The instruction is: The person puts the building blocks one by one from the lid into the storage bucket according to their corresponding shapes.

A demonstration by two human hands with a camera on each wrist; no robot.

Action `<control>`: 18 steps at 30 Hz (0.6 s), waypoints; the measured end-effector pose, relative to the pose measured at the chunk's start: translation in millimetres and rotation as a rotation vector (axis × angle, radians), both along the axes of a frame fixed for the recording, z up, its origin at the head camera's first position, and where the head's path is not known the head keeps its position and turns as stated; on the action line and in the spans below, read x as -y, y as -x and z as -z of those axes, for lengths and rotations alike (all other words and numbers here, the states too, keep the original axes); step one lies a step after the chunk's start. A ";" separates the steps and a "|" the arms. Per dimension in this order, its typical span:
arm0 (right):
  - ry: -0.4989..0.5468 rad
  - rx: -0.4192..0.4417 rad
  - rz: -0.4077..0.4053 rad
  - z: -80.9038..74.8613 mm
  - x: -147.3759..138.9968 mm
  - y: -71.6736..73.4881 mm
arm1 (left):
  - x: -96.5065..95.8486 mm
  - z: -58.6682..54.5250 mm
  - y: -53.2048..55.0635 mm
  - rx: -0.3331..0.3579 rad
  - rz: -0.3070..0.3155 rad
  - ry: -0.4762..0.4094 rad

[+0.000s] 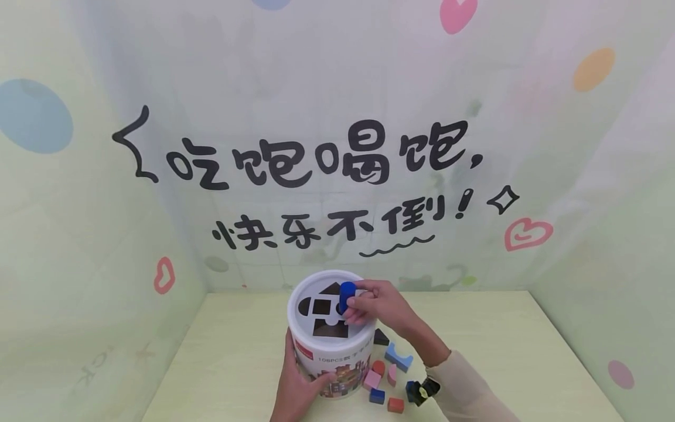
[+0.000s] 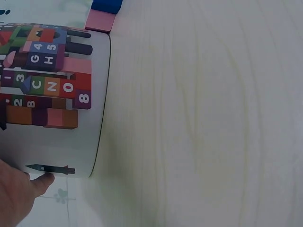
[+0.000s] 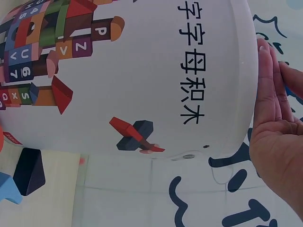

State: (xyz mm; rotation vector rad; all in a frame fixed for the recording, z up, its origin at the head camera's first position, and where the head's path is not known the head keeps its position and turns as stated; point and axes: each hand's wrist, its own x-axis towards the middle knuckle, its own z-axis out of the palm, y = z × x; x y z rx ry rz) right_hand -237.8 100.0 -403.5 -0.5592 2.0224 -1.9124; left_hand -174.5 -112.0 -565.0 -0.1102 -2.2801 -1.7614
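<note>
A white toy-block bucket with printed sides stands on the table. Its white lid has dark cut-out holes of different shapes. My left hand grips the bucket's left side, thumb on the printed front; in the left wrist view, that hand shows at the bucket's wall. Over the right part of the lid, my right hand pinches a blue cylinder block, upright at the round hole and partly covering it. In the right wrist view, the right hand is along the lid's edge, the cylinder mostly hidden.
Several loose blocks lie right of the bucket: a dark triangle, a light blue arch, a red round block, a pink block, a blue block and a red block. A printed curtain stands behind the table.
</note>
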 end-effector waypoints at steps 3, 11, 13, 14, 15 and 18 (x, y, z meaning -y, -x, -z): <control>0.002 0.014 0.005 0.0 2.8 1.2 | 0.4 1.2 0.7 0.000 0.003 0.001; -0.060 0.045 0.027 -2.2 6.1 4.3 | -0.3 -4.2 -0.8 -0.004 0.019 -0.013; -0.067 0.054 0.030 -2.5 6.5 4.9 | -1.0 -11.3 -3.4 -0.003 0.022 -0.013; -0.070 0.059 0.031 -2.3 6.7 5.3 | -1.5 -15.2 -5.0 -0.009 0.023 -0.019; -0.068 0.062 0.029 -2.0 6.8 5.5 | -2.0 -19.6 -7.0 -0.012 0.024 -0.020; -0.049 0.060 0.017 -0.8 6.4 5.8 | -2.7 -30.9 -12.9 -0.023 0.025 -0.014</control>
